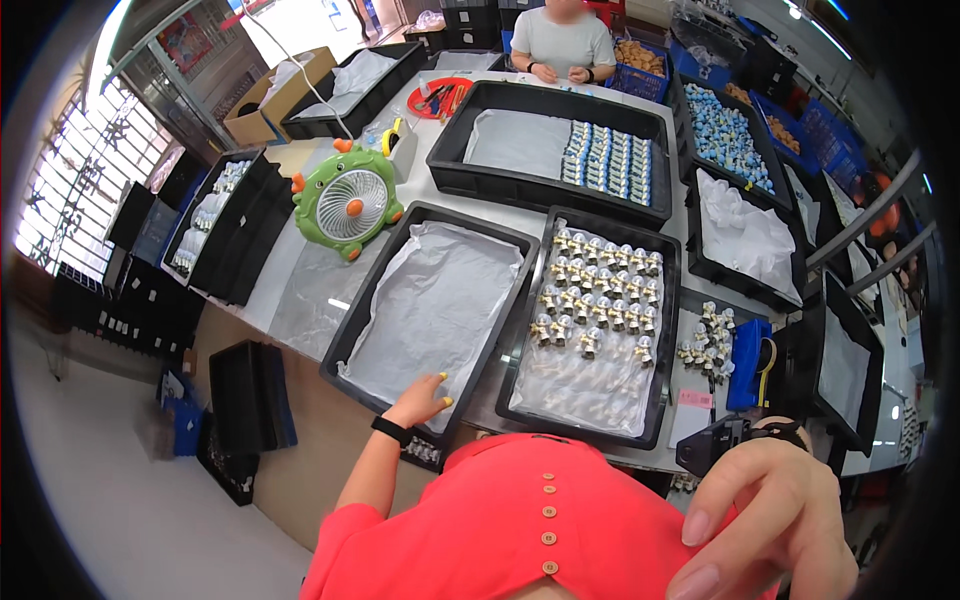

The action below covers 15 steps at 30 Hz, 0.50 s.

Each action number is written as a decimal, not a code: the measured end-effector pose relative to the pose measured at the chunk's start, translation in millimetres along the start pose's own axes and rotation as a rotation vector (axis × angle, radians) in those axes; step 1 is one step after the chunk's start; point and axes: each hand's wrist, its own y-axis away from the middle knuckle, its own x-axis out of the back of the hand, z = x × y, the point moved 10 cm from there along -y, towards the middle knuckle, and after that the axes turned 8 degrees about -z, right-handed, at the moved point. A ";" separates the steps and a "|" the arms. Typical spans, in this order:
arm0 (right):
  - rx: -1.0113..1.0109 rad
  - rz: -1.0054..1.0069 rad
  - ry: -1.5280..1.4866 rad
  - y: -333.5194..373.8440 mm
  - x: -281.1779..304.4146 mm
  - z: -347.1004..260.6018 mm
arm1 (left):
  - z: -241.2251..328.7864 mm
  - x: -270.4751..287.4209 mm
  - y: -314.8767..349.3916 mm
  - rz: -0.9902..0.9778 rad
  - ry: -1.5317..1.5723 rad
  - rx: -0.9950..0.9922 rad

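My left hand [418, 401] is over the near edge of a black tray [517, 238] lined with a crumpled white sheet [430, 300]. Its fingers are apart, two tips wear yellow covers, and nothing is between them. A black band circles that wrist. My right hand [775, 520] looms large at the lower right, fingers loosely bent and apart, with no held thing visible; its thumb is hidden. Beyond it sits a black device [712, 446] with a strap. A second black tray [508, 385] to the right bears several rows of small white-and-gold figurines [600, 285] on a white sheet.
A green animal-shaped fan [345, 200] stands left of the trays. Behind is a large tray [445, 165] with blue-and-white pieces [610, 160]. Loose figurines [707, 345] and a blue bin [748, 365] lie at the right. Across the table sits another person [562, 45].
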 end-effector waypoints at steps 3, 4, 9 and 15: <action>0.017 -0.007 0.042 -0.7 4.9 -10.8 | 15.0 5.9 0.8 -0.007 -0.027 -0.023; 0.026 0.006 0.062 0.9 6.7 -14.9 | 16.5 2.0 3.0 -0.009 -0.028 -0.031; -0.072 0.198 0.135 43.3 20.9 -25.0 | 27.9 1.2 13.5 0.081 -0.006 -0.076; -0.199 0.676 0.244 128.3 41.1 -4.2 | 19.6 -12.3 16.7 0.080 0.169 0.041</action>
